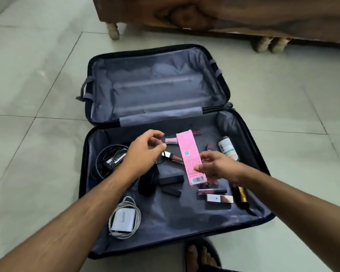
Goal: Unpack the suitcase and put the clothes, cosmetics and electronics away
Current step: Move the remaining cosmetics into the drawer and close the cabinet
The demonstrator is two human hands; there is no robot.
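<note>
A black suitcase point(86, 173) lies open on the floor with its grey lining showing; the far half holds nothing. My right hand point(216, 165) is shut on a long pink box point(188, 156), held above the near half. My left hand point(143, 152) hovers over the near half with its fingers pinching the end of a pink lip gloss tube point(170, 140). Below lie a white charger with cable point(124, 218), a black adapter with cable point(112, 158), a black mouse point(148, 181), black lipstick boxes point(171, 179), several lip glosses point(212, 191) and a white bottle point(227, 147).
The suitcase sits on pale floor tiles point(37, 95). A wooden piece of furniture on short turned legs point(204, 14) stands just beyond it. My foot in a dark sandal point(202, 256) is at the near edge of the case.
</note>
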